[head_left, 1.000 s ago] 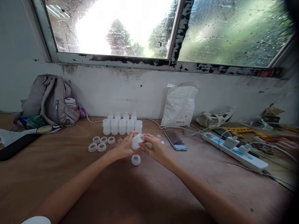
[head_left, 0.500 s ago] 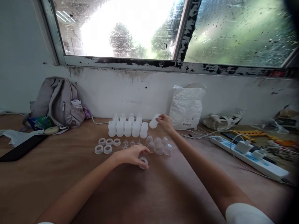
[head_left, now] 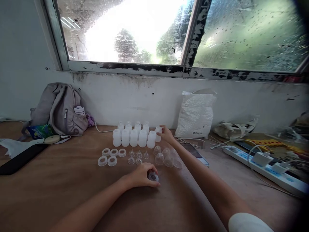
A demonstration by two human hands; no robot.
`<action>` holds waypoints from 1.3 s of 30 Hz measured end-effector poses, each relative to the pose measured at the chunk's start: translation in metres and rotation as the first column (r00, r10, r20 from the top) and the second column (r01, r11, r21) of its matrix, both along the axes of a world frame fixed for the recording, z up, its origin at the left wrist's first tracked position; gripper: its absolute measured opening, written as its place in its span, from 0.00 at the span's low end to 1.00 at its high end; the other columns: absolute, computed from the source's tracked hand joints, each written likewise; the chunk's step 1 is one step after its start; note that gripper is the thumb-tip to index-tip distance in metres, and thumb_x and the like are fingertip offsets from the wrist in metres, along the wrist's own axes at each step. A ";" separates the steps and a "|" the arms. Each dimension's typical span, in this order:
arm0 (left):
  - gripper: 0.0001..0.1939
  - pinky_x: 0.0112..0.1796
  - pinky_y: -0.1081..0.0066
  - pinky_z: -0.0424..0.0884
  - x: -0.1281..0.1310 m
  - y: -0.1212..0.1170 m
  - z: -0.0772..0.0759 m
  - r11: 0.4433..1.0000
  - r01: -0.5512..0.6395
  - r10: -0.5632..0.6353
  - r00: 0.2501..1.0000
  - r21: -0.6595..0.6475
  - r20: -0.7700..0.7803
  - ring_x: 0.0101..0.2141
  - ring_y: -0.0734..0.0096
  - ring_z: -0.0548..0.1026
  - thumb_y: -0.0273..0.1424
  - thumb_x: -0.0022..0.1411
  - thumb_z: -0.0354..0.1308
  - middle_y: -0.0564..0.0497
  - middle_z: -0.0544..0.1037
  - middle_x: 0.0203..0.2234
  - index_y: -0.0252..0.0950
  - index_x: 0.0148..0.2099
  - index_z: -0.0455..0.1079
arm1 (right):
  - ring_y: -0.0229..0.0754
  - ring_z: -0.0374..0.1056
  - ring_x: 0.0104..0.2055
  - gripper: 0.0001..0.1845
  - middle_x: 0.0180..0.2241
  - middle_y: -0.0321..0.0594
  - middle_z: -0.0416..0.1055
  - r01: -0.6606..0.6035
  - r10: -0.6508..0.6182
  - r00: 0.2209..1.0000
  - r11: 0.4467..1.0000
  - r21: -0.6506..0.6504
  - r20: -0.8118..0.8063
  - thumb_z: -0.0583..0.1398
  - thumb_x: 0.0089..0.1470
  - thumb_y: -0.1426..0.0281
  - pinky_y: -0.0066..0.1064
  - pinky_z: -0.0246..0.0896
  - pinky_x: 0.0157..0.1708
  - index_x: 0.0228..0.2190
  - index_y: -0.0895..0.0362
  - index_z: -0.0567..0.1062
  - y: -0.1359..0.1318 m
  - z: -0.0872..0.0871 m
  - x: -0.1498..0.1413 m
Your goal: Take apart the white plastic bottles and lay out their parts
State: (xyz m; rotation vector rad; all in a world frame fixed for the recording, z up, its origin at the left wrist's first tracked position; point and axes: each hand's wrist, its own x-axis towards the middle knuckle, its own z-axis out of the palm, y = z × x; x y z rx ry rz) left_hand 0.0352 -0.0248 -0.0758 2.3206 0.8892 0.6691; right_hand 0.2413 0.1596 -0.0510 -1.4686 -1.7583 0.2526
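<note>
My left hand is closed round a small white ring with a clear teat, resting on the brown table. My right hand reaches far forward, its fingers round a small white bottle standing at the right end of the back row of white bottles. Between the hands lie several clear dome caps, several clear teats and several white rings.
A grey backpack leans on the wall at the left, with a black tablet in front of it. A white plastic bag, a phone and a white power strip with cables lie to the right.
The hands have parted. The right hand carried the white bottle to the back and set it down at the row's end. The left hand dropped onto the ring and closed on it.
</note>
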 end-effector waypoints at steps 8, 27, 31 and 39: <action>0.22 0.33 0.75 0.61 -0.001 -0.003 0.003 0.998 0.014 -0.013 1.000 0.061 -0.016 0.32 0.72 0.66 0.46 0.44 0.59 0.52 0.69 0.30 0.36 0.37 0.67 | 0.39 0.66 0.33 0.30 0.35 0.41 0.67 -0.107 0.107 0.994 0.994 -0.007 -0.004 0.62 0.34 0.76 0.32 0.61 0.35 0.44 0.57 0.62 0.004 -0.003 -0.001; 0.32 0.39 0.69 0.63 -0.008 0.002 0.002 0.994 0.085 -0.084 0.996 -0.076 0.011 0.39 0.64 0.68 0.43 0.38 0.64 0.49 0.70 0.38 0.38 0.47 0.64 | 0.34 0.59 0.23 0.07 0.23 0.35 0.64 -0.326 0.314 0.945 0.915 0.238 0.087 0.51 0.52 0.70 0.25 0.55 0.24 0.35 0.57 0.65 -0.142 0.021 -0.022; 0.29 0.38 0.69 0.64 -0.008 0.000 0.002 0.989 0.118 -0.110 0.990 -0.087 0.092 0.37 0.66 0.68 0.39 0.38 0.65 0.49 0.70 0.37 0.36 0.44 0.64 | 0.34 0.62 0.26 0.09 0.28 0.38 0.67 -0.602 0.579 0.758 0.798 -0.019 0.302 0.52 0.53 0.68 0.24 0.55 0.26 0.37 0.56 0.66 -0.206 -0.010 -0.028; 0.25 0.35 0.73 0.65 -0.011 0.000 0.001 0.975 -0.021 0.099 0.934 -0.223 0.344 0.33 0.73 0.68 0.33 0.42 0.64 0.50 0.68 0.36 0.36 0.44 0.60 | 0.33 0.60 0.20 0.07 0.20 0.34 0.64 -0.484 0.484 0.875 0.875 0.028 0.000 0.54 0.51 0.66 0.23 0.55 0.21 0.28 0.57 0.63 -0.206 -0.032 -0.027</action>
